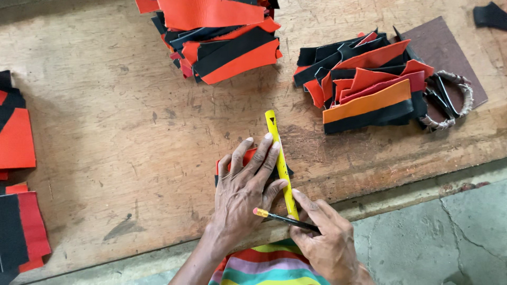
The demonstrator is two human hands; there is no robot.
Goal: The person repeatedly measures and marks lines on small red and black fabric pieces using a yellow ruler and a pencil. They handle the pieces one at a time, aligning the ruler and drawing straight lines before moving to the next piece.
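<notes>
The left hand [245,184] lies flat and spread over a small red-and-black leather piece [248,158] at the near edge of the wooden counter [132,158], its fingertips pinning a yellow ruler [280,161] along the piece's right edge, apparently to keep both from sliding. Just right of the ruler, the right hand [327,240] grips a black pencil [282,217], laid across the ruler's near end. Beyond the ruler lie stacks of orange and black cut pieces [364,84].

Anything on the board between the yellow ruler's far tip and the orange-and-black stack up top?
Nothing: in the head view, bare scuffed wooden board runs from the yellow ruler tip up to the orange-and-black stack.
</notes>
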